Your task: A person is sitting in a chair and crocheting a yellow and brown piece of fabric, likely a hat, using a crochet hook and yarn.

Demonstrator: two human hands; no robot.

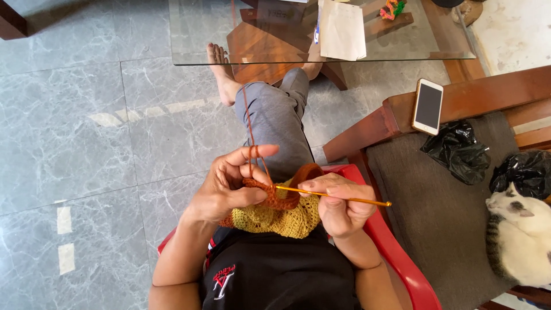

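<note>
My left hand pinches the rust-orange edge of a crochet piece, whose lower part is mustard yellow and rests on my lap. A strand of orange yarn is looped over my left forefinger and runs up toward the glass table. My right hand grips a thin yellow crochet hook, its tip pushed into the orange edge beside my left thumb. I sit on a red plastic chair, with one grey-trousered leg stretched out.
A glass-topped table with papers and a colourful yarn piece stands ahead. To my right is a wooden armchair holding a phone, two black plastic bags and a white and tabby cat. Grey marble floor lies left.
</note>
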